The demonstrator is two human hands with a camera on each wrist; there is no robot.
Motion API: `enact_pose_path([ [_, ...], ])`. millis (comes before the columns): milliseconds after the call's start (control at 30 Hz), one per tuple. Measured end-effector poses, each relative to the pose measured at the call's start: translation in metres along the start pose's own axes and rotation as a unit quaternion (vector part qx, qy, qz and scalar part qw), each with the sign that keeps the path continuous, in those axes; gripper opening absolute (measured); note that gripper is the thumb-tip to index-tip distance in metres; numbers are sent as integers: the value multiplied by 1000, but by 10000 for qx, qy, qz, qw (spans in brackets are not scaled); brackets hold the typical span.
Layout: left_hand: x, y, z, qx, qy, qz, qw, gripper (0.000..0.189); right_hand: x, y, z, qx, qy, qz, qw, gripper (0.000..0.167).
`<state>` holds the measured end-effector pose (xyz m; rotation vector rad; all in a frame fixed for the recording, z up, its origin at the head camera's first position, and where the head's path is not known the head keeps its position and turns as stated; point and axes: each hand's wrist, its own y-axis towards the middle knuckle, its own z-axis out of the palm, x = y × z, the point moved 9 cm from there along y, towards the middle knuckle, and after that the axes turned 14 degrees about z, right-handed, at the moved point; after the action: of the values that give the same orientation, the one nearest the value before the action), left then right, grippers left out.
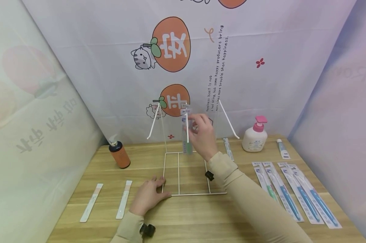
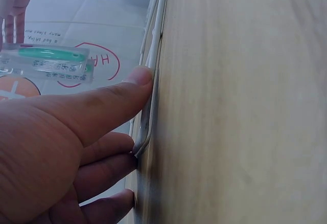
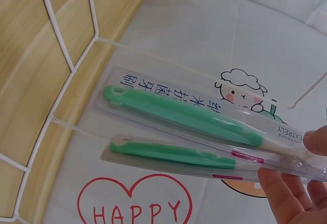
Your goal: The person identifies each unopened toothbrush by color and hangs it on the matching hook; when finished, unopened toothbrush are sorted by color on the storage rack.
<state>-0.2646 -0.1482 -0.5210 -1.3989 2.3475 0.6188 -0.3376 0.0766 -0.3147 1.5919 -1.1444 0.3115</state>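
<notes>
Right hand at the wire rack: pinch on toothbrush packs

I have the right hand's thumb and fingertips pinching at the green-handled toothbrush packs. Two show beyond the fingertips; I cannot tell whether the grip takes both. They are upright at the middle prong, just left of the right hand; I cannot confirm contact with it. My left hand, lower and to the left, has thumb and fingers spread, touching the wire rack's near left base corner. Outer prongs flank the right hand. To its right stands a white pump bottle; a tube lies farther right. Four blister packs lie right of the right forearm. Left of the left hand lie two white strips; an orange bottle stands beyond them.
</notes>
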Motion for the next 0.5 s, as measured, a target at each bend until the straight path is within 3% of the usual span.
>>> enact_pose_path([
  [500,3,-1,3,17,15,56,10000,72,2,-1,-1,19,-31,-61,10000,39],
])
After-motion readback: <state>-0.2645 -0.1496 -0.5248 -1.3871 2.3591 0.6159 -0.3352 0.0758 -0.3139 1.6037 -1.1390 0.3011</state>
